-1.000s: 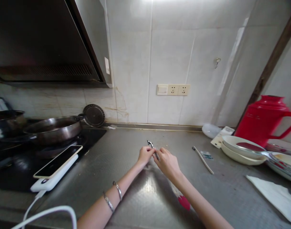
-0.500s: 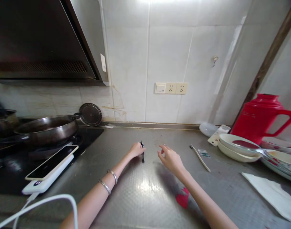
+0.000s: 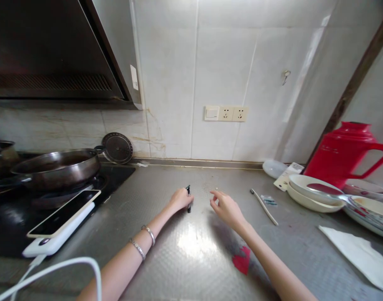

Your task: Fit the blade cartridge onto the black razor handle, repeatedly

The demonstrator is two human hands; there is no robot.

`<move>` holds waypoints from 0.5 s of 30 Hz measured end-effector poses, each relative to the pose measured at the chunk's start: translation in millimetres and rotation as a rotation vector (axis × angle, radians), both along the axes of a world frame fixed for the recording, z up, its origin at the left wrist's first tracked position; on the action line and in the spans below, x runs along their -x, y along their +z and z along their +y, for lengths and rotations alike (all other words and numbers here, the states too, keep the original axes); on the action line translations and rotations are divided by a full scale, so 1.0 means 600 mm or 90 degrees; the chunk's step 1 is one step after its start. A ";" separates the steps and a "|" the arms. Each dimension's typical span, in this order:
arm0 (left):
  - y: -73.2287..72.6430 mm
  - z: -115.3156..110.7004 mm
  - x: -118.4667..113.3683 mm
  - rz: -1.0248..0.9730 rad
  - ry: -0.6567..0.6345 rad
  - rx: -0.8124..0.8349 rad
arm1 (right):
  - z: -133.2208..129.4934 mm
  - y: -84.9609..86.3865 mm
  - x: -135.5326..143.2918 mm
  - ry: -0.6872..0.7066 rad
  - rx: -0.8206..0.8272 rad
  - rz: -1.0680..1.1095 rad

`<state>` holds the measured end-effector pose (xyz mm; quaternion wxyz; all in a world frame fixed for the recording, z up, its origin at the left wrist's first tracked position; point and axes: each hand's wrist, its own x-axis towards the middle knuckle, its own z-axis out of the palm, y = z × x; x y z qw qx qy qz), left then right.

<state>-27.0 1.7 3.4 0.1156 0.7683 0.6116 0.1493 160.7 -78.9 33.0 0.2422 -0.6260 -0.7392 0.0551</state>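
My left hand (image 3: 179, 199) is closed around a slim black object (image 3: 189, 207) over the middle of the steel counter. Its top and lower end stick out past my fingers; the rest is hidden, and I cannot make out its kind. To the right, my right hand (image 3: 227, 207) hovers with bent fingers, thumb and forefinger apart, and nothing visible in it. Beyond that hand lie a white toothbrush (image 3: 264, 207) with a dark head and a small clear packet (image 3: 269, 200) with green marks. A red patch (image 3: 242, 260) shows on the counter below my right wrist.
At left, a steel pan (image 3: 57, 169) sits on the black stove, with a phone (image 3: 65, 212) on a white power bank (image 3: 57, 237) and a white cable (image 3: 68, 261) nearby. On the right are stacked dishes (image 3: 313, 198), a red thermos jug (image 3: 342, 152) and a white paper (image 3: 356, 255).
The black object has turned slightly in my left hand, its top tilting a little to the right. My right hand has barely moved. The camera view has shifted slightly.
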 end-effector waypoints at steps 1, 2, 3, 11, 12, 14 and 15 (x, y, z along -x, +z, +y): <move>0.001 -0.004 0.000 0.004 0.010 0.000 | 0.001 -0.001 -0.001 -0.004 0.002 -0.003; 0.002 -0.008 -0.001 0.008 0.021 -0.001 | 0.003 -0.002 -0.002 -0.008 0.001 -0.006; 0.003 -0.012 -0.001 0.010 0.033 -0.003 | 0.005 -0.003 -0.005 -0.011 -0.001 -0.010; 0.011 -0.028 0.001 0.027 0.084 -0.005 | 0.051 0.001 -0.125 -0.086 0.021 -0.033; 0.011 -0.029 0.001 0.034 0.080 -0.007 | 0.057 0.000 -0.150 -0.106 0.019 -0.029; 0.012 -0.031 0.001 0.046 0.073 -0.012 | 0.065 -0.008 -0.199 -0.188 0.002 -0.014; 0.012 -0.033 0.000 0.053 0.071 -0.015 | 0.067 -0.015 -0.222 -0.224 0.000 -0.004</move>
